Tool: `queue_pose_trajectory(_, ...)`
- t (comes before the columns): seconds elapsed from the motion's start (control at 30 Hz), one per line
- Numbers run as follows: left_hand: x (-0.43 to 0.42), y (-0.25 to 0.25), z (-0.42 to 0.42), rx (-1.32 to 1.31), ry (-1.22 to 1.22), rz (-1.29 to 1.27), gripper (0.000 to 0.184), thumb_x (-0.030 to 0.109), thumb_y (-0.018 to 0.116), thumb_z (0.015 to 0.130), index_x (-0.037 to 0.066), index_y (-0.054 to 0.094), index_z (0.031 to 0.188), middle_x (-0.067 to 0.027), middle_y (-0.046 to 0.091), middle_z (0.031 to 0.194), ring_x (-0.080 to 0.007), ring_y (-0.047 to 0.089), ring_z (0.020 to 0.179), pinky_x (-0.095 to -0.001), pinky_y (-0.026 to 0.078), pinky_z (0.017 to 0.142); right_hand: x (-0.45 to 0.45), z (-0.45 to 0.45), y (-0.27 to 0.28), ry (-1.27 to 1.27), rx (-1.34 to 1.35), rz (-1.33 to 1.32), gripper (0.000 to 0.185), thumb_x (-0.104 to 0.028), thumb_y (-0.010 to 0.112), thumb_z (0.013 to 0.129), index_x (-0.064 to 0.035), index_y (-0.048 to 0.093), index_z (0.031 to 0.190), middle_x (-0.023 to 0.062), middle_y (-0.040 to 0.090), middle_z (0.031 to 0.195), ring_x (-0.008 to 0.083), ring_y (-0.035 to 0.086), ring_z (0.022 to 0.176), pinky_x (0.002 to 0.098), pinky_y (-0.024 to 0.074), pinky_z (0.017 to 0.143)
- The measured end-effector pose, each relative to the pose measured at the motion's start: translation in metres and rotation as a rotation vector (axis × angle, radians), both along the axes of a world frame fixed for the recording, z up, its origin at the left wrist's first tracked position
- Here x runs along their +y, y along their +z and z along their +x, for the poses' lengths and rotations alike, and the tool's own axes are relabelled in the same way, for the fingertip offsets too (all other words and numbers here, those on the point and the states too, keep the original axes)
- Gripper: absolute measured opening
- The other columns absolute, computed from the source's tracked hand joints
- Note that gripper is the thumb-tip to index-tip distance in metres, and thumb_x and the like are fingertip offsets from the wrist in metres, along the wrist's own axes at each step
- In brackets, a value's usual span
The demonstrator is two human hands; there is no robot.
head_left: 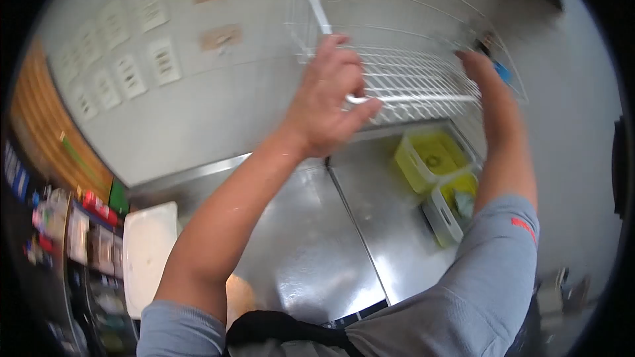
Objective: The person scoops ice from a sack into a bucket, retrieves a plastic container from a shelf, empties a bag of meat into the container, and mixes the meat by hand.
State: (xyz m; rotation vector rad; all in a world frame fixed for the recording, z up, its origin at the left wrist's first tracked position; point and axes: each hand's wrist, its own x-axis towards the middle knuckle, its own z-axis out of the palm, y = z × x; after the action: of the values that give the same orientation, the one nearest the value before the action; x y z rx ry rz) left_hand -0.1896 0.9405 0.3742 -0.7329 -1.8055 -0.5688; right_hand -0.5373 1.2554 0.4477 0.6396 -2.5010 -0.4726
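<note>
A white wire rack (417, 73) is fixed on the wall above the steel counter. My left hand (331, 89) is closed at the rack's left front corner, its fingers curled around the white bar and its thumb just below the front rail. My right hand (473, 65) reaches over the right end of the rack, its fingers mostly hidden and blurred. Close by it are a blue item (503, 71), a small dark item (486, 43) and something clear, too blurred to name. Whether my right hand holds anything does not show.
Below the rack, a yellow-green tub (433, 155) and a smaller container (446, 215) stand on the steel counter (297, 218). At the left are a white board or lid (149, 251), crowded shelves (86, 238) and wooden boards (59, 119). Several paper cards (164, 59) are on the wall.
</note>
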Motion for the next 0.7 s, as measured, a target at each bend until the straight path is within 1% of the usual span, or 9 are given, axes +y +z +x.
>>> queue_pose_trajectory(0.03,0.0,-0.002,0.0,-0.028,-0.014,0.005,0.026,0.023,0.07,0.076,0.007,0.049,0.076,-0.0126,0.05,0.1,-0.0387,0.039,0.119,-0.0509,0.026,0.108,0.011,-0.033,-0.005,0.081,0.128,0.099,0.034,-0.02,0.045,0.093,-0.0148,0.06,0.123,0.0136,0.064,0.116,0.0301,0.062,0.108,0.0428,0.0494,0.09)
queue_pose_trajectory(0.07,0.0,-0.003,0.001,-0.058,-0.025,0.011,0.026,0.022,0.069,0.077,0.007,0.047,0.077,-0.0121,0.048,0.1,-0.0384,0.038,0.12,-0.0518,0.023,0.109,0.019,-0.071,-0.008,-0.015,0.113,0.194,0.033,-0.022,0.046,0.093,-0.0155,0.061,0.122,0.0125,0.064,0.115,0.0303,0.063,0.105,0.0434,0.0507,0.087)
queue_pose_trajectory(0.1,0.001,-0.004,0.001,-0.032,-0.02,0.024,0.027,0.022,0.069,0.077,0.007,0.047,0.077,-0.0124,0.048,0.101,-0.0387,0.038,0.119,-0.0513,0.024,0.109,0.005,-0.054,0.0,-0.182,0.035,0.313,0.04,-0.015,0.048,0.092,-0.0148,0.051,0.132,0.0112,0.061,0.122,0.0306,0.06,0.108,0.0398,0.0477,0.092)
queue_pose_trajectory(0.13,0.004,-0.005,0.001,-0.006,-0.015,0.034,0.028,0.023,0.069,0.077,0.007,0.047,0.078,-0.0127,0.047,0.101,-0.0389,0.039,0.119,-0.0508,0.024,0.109,0.033,-0.105,-0.016,-0.049,0.126,0.208,0.037,-0.019,0.049,0.094,-0.0071,0.052,0.129,0.0147,0.064,0.117,0.0311,0.063,0.104,0.0389,0.0506,0.09)
queue_pose_trajectory(0.27,0.003,-0.011,-0.011,0.135,0.009,0.128,0.028,0.024,0.07,0.076,0.008,0.047,0.077,-0.0146,0.048,0.104,-0.0415,0.036,0.124,-0.0487,0.026,0.109,0.026,-0.094,-0.004,-0.036,0.137,0.191,0.036,-0.024,0.05,0.094,-0.0044,0.054,0.124,0.0162,0.064,0.112,0.0314,0.064,0.099,0.0391,0.0513,0.086)
queue_pose_trajectory(0.37,0.006,-0.011,-0.008,0.052,0.077,0.096,0.027,0.032,0.067,0.079,0.007,0.055,0.082,-0.0161,0.05,0.113,-0.0403,0.028,0.132,-0.0486,0.023,0.11,0.02,-0.084,0.003,0.021,0.181,0.117,0.037,-0.027,0.051,0.093,-0.0025,0.055,0.12,0.0173,0.065,0.109,0.0316,0.064,0.095,0.0393,0.0519,0.083)
queue_pose_trajectory(0.47,0.006,0.0,0.004,-0.127,0.102,0.028,0.036,0.039,0.063,0.08,0.005,0.065,0.092,-0.0157,0.049,0.123,-0.0394,0.018,0.137,-0.0504,0.019,0.111,0.009,-0.059,0.011,0.048,0.225,0.036,0.039,-0.031,0.052,0.093,-0.0005,0.057,0.117,0.0185,0.065,0.106,0.0319,0.065,0.091,0.0395,0.0525,0.08)
queue_pose_trajectory(0.6,0.021,0.005,0.018,-0.188,0.117,-0.017,0.04,0.039,0.061,0.082,0.005,0.067,0.101,-0.0152,0.047,0.13,-0.041,0.011,0.14,-0.0515,0.017,0.112,0.01,0.012,0.025,0.083,0.315,-0.07,0.042,-0.035,0.054,0.092,0.0021,0.058,0.112,0.02,0.066,0.101,0.0322,0.066,0.086,0.0397,0.0533,0.075)
queue_pose_trajectory(0.7,0.006,0.016,0.02,-0.366,0.085,-0.023,0.05,0.044,0.061,0.081,0.005,0.066,0.111,-0.0154,0.043,0.137,-0.0419,0.005,0.142,-0.0508,0.013,0.114,-0.016,0.078,0.052,0.145,0.419,-0.151,0.046,-0.038,0.055,0.091,0.0041,0.06,0.108,0.0211,0.066,0.098,0.0325,0.066,0.083,0.0398,0.0539,0.072)
